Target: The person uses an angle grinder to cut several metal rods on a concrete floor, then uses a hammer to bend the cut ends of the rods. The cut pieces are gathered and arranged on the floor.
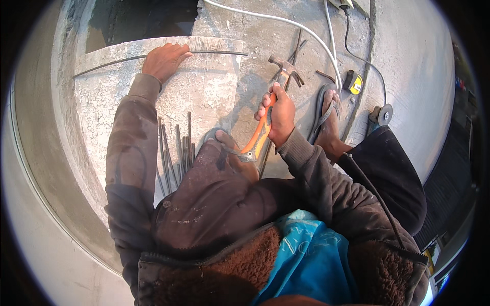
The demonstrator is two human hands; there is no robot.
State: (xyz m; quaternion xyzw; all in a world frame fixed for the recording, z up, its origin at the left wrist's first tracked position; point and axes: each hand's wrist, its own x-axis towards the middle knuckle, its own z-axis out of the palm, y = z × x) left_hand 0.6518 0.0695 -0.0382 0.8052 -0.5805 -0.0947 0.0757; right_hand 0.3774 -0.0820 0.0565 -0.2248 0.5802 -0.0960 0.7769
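My left hand (164,62) is closed over a thin dark steel rod (219,52), which lies across a pale, crumb-covered slab (199,84). The rod sticks out on both sides of my fingers. My right hand (280,116) grips a claw hammer (262,127) by its orange and grey handle. The hammer is raised above the ground, its metal head pointing away from me, apart from the rod. Several short cut rods (178,148) lie beside my left leg, partly hidden by it.
A dark opening (145,23) lies beyond the slab. Near my sandalled right foot (329,109) are a yellow and black tape measure (353,82) and an angle grinder (380,116). White cables (286,21) cross the far ground. More rods (297,48) lie behind the hammer.
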